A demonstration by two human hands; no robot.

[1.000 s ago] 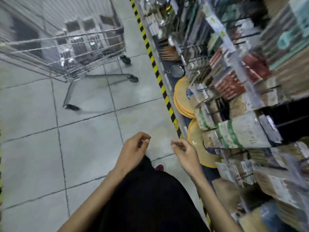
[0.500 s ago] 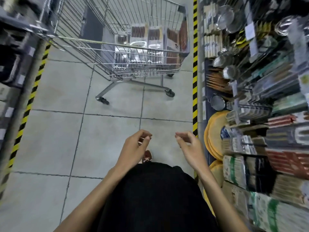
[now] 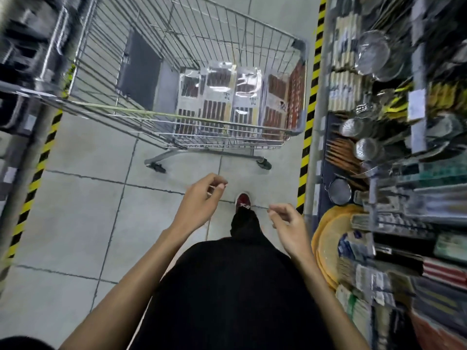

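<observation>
Your left hand (image 3: 199, 202) and right hand (image 3: 289, 229) hover short of the cart (image 3: 113, 72), fingers loosely curled, holding nothing. A careless push could roll it into the shelf (image 3: 313, 152).

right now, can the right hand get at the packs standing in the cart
Probably not without a step forward. The right hand hangs empty near the body, and bare floor lies between it and the cart. Nothing blocks the way, though: the cart is open above the packs.

My head camera looks forward and down: left hand (image 3: 199, 205) and right hand (image 3: 290, 228) close below, cart (image 3: 299, 46) just ahead.
</observation>
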